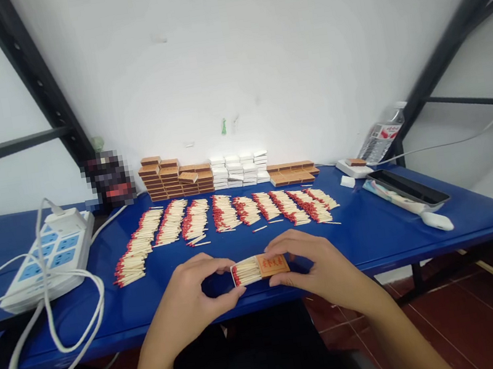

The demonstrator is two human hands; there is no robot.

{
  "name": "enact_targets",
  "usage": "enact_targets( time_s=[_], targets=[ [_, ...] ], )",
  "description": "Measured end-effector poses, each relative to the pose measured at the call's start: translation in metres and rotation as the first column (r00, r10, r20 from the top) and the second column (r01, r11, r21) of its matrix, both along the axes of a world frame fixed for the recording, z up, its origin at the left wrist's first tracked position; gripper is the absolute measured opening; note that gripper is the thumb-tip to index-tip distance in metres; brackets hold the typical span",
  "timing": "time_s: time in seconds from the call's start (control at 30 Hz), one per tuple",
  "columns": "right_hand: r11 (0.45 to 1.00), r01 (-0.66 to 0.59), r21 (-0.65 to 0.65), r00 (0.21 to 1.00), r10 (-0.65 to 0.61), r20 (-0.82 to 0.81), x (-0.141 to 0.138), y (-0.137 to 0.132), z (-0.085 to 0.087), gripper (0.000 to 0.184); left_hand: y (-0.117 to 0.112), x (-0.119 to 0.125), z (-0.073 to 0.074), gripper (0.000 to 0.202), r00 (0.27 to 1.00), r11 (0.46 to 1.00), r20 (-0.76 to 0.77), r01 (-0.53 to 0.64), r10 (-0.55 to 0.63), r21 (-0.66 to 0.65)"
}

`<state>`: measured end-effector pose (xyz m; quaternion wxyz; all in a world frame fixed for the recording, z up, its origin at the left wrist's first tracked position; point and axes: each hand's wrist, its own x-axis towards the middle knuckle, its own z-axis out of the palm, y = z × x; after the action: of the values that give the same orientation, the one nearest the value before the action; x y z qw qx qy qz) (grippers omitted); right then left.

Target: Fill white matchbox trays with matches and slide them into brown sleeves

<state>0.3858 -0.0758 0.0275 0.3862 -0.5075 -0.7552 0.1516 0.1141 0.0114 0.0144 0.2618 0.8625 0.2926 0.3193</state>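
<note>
Between my two hands, above the front of the blue table, is a partly open matchbox (274, 263). Its white inner tray, filled with red-tipped matches (247, 271), sticks out on the left of the orange printed sleeve. My left hand (197, 289) pinches the tray's left end between thumb and fingers. Closed around the sleeve from the right is my right hand (312, 261). Beyond them, several slanted rows of loose matches (223, 213) lie across the table.
Along the wall stand stacks of brown matchboxes (168, 181) and white inner trays (239, 172). A power strip (52, 256) with looping white cables is at left. At right are a plastic bottle (383, 135), a toothpaste-like tube (396, 197) and a dark tray (408, 187) on the blue table (191, 305).
</note>
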Motion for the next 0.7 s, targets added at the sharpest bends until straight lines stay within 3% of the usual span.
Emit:
enact_targets(
  time_s=[0.23, 0.43, 0.57, 0.7],
  targets=[
    [1.000, -0.014, -0.019, 0.996, 0.012, -0.086, -0.001, 0.003, -0.005, 0.027, 0.003, -0.003, -0.001, 0.029, 0.999, 0.998, 0.007, 0.032, -0.032, -0.052],
    [0.994, -0.113, -0.003, 0.974, 0.111, -0.196, -0.031, 0.005, -0.012, 0.033, 0.001, -0.002, 0.005, 0.029, 0.994, 0.981, 0.045, 0.101, -0.095, -0.164],
    [0.985, -0.172, -0.020, 0.953, 0.161, -0.257, -0.044, 0.007, -0.016, 0.031, -0.001, -0.002, 0.005, 0.030, 0.997, 0.982, 0.050, 0.063, -0.055, -0.178],
    [0.982, -0.181, -0.048, 0.953, 0.163, -0.253, -0.039, 0.007, -0.018, 0.033, -0.001, -0.002, 0.004, 0.035, 0.998, 0.986, 0.047, 0.060, -0.053, -0.158]
  ],
)
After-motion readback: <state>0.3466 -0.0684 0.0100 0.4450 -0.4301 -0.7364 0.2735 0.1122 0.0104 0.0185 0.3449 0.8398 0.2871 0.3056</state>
